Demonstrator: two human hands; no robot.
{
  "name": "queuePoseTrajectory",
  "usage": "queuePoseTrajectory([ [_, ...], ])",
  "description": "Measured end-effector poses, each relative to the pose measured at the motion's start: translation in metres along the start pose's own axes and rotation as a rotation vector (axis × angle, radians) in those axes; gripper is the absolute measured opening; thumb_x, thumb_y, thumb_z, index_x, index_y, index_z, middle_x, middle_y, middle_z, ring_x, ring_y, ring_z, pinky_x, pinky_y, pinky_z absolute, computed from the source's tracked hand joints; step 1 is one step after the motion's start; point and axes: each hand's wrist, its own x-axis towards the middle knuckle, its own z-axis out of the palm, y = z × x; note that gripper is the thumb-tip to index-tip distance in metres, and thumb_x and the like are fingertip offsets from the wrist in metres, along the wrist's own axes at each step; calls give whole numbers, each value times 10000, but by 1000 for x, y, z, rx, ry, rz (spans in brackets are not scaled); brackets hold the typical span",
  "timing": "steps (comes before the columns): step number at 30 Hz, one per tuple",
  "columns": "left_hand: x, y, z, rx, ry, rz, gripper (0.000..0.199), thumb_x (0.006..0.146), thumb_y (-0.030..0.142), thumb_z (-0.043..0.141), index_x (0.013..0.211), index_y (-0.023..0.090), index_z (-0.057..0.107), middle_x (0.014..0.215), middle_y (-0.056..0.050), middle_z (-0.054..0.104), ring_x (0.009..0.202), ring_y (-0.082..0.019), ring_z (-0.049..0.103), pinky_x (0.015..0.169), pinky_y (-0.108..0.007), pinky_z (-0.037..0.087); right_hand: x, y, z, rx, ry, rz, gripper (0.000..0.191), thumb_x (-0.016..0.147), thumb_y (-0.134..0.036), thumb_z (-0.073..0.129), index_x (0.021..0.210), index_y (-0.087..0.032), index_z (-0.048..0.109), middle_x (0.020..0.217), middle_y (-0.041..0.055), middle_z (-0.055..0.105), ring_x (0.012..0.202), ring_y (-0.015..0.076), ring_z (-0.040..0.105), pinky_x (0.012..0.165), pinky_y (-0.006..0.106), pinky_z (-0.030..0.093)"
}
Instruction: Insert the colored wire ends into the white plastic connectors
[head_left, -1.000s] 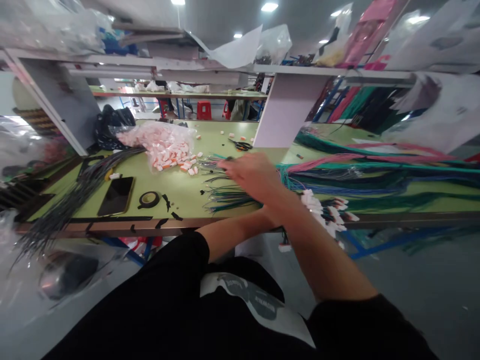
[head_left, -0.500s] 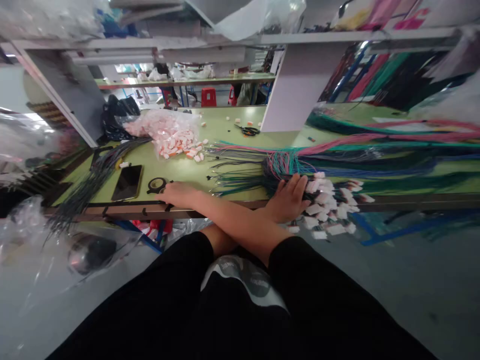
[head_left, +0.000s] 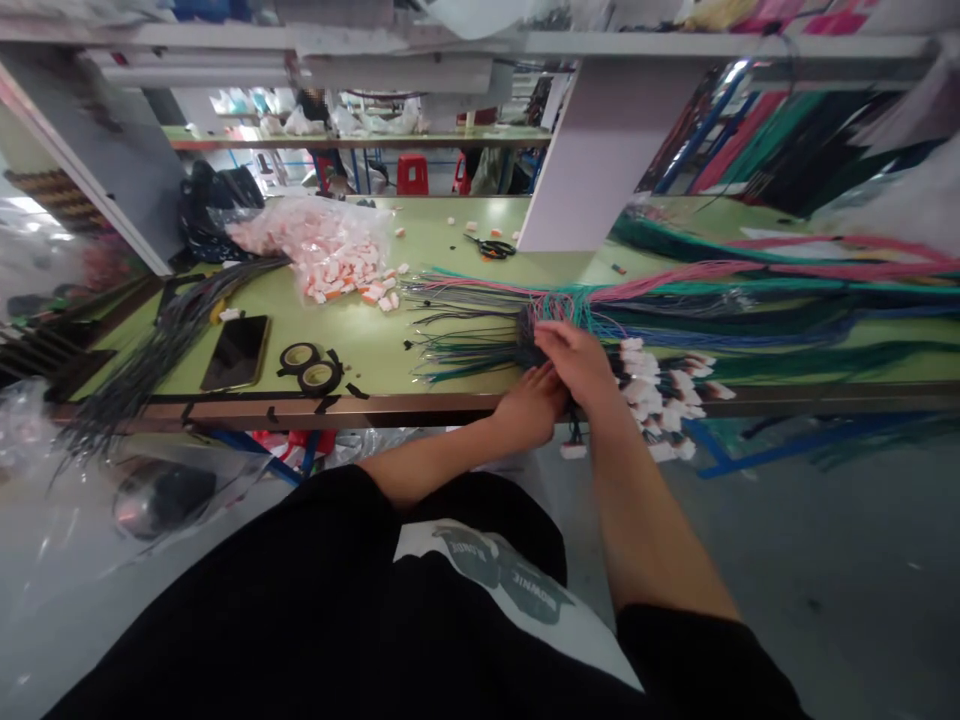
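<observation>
My left hand [head_left: 527, 408] is closed at the table's front edge, its fingers curled round dark wires of a bundle. Just above it, my right hand [head_left: 576, 362] bends over the same wire bundle [head_left: 529, 340], fingers pressed together against its dark part; what they pinch is hidden. Loose wire ends [head_left: 465, 350] fan out to the left of the hands. White connectors [head_left: 645, 390] hang in a cluster at the right, partly over the edge. Pink and green wires [head_left: 570, 305] loop behind my fingers.
Two rolls of black tape [head_left: 319, 374] lie near a phone [head_left: 236, 352]. Behind them are a bag of white and orange connectors [head_left: 337, 265] and black-handled scissors [head_left: 495, 247]. Grey wires [head_left: 165, 340] droop over the left edge. Long coloured wires [head_left: 787, 290] stretch right. A shelf upright [head_left: 592, 160] stands behind.
My arms have uncrossed. My right hand has left the tape rolls and come right to the wire bundle; my left hand has moved from beside the connectors to the bundle near the edge.
</observation>
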Motion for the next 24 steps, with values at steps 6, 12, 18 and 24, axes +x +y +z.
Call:
queuePoseTrajectory([
  [6,-36,-43,-37,238,-103,-427,630,874,425,336,1362,26,318,1454,-193,271,1369,-289,204,1112,-451,180,-24,21,2,-395,-115,-332,335,827,-242,457,1119,-138,584,1160,136,615,1099,247,536,912,428,424],
  [12,-40,-71,-48,250,-335,-523,656,884,455,263,1382,27,281,1464,-173,256,1369,-260,215,1108,-386,194,-29,18,-5,-780,-252,-420,437,878,-241,404,1310,-182,442,1354,80,482,1257,256,401,1034,500,262],
  [18,-44,-66,-45,304,-293,-475,638,880,445,291,1370,37,319,1460,-164,276,1371,-264,207,1116,-405,174,-23,22,-10,-742,-250,-295,403,859,-261,432,1252,-215,508,1336,67,504,1242,240,414,1011,473,276],
  [24,-51,-56,-42,367,-147,-411,504,881,388,320,1264,109,493,1414,-119,382,1364,-281,225,1118,-484,128,-15,7,1,-637,-227,-305,294,826,-198,451,1052,-166,636,1120,92,630,1050,224,517,875,371,358],
])
